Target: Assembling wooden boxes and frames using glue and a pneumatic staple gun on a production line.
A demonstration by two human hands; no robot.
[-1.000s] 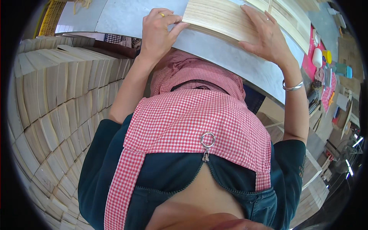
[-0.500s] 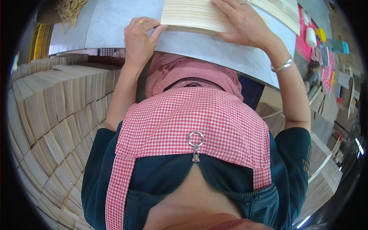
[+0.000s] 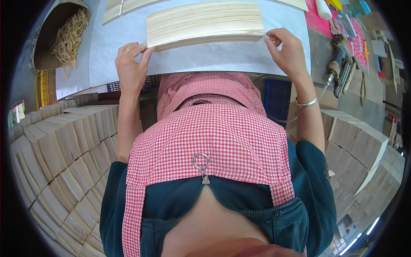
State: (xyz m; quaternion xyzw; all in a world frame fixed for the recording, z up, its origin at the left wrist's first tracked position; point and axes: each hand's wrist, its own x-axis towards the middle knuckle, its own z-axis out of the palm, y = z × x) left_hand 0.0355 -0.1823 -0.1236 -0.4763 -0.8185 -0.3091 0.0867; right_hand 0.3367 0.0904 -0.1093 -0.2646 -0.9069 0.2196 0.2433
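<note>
A pale wooden board (image 3: 205, 21) with streaky grain lies lengthwise before me, a thick layered edge facing me. I cannot tell whether it is one piece or a stack. My left hand (image 3: 132, 66), wearing a gold ring, pinches its near left corner between thumb and fingers. Just beyond the right end, my right hand (image 3: 287, 53) holds nothing. Its thumb stands apart from the bent fingers, and a silver bracelet circles the wrist.
The board lies on a pale worktable (image 3: 188, 62). More thin wood strips (image 3: 128, 7) lie at its far side. A container holds tan bands (image 3: 70, 36) at left. A corded power tool (image 3: 336, 64) lies at right. Stacked wooden blocks (image 3: 64, 154) flank me.
The board now sits farther left and more of it shows. My right hand has come off its top to beside the right end. My left hand stays at the near left corner.
</note>
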